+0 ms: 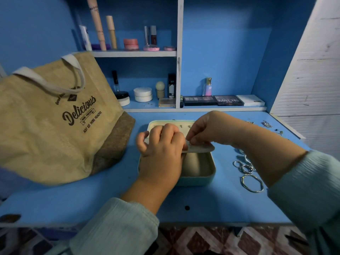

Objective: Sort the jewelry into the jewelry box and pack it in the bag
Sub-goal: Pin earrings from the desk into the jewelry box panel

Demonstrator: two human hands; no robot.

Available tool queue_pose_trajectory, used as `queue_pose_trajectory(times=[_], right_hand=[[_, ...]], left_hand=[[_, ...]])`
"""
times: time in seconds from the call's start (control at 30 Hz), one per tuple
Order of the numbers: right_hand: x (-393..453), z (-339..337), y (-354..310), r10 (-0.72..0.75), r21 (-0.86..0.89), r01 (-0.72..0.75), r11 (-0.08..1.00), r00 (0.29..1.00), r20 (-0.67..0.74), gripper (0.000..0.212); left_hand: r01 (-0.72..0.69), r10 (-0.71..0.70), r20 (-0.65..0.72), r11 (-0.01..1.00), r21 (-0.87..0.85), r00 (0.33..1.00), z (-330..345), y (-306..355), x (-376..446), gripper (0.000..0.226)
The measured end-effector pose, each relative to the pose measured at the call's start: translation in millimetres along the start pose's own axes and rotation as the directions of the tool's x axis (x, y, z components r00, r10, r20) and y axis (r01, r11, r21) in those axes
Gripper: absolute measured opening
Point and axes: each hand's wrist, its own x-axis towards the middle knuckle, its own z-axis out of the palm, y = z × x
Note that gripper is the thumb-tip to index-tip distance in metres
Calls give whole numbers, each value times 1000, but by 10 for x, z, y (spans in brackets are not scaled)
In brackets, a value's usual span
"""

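- Nearest, two forearms in pale green sleeves reach forward over the blue counter (pixel 211 199), converging on the jewelry box (pixel 198 172).
- The jewelry box lies open directly under the fingers, its long axis running away from the person; the lower tray sits near, the lid (pixel 185 126) lies flat beyond it.
- The left hand (pixel 161 148) comes in knuckles up, fingers curled over the near left edge of a pale insert panel (pixel 200 148), gripping it.
- The right hand (pixel 207 129) reaches in from the right, wrist bent, fingers together, pinching at the panel's top edge; what they hold is too small to tell.
- The panel runs left to right across the box's middle.
- Right of the fingers, silver bangles (pixel 251 183) and rings (pixel 244 166) lie on the counter.
- Left of the fingers, touching nothing, the tan bag (pixel 55 126) leans with handles up.
- Farthest, cosmetics stand on shelves (pixel 134 53).
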Motion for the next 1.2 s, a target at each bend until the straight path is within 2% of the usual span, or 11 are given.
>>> queue_pose_trajectory(times=[0.17,0.33,0.67,0.83,0.97,1.07,1.2], right_hand=[[39,12,12,-20,34,20,999,1000,3,22],[60,0,23,-6,69,1,998,997,77,19],[85,-26,-44,14,-5,-14,1000,984,177,15],[67,-59,10,-2,64,-12,998,976,216,18],[67,-61,71,-3,91,-16,996,981,196,19],[49,-66,50,-13,44,4,999,979,204,19],[27,-55,-18,-26,-119,50,992,981,192,18]], left_hand=[[12,-13,-31,1000,-14,999,1,6,-6,29],[11,-13,-42,1000,-29,999,14,5,-6,29],[16,-17,-35,1000,-22,999,11,2,-15,31],[16,-17,-33,999,-40,999,3,9,-14,32],[21,-23,-24,998,-51,999,-11,12,-12,32],[19,-20,-24,999,-40,999,-14,12,-10,31],[16,-16,-25,1000,-25,1000,-8,10,-11,32]])
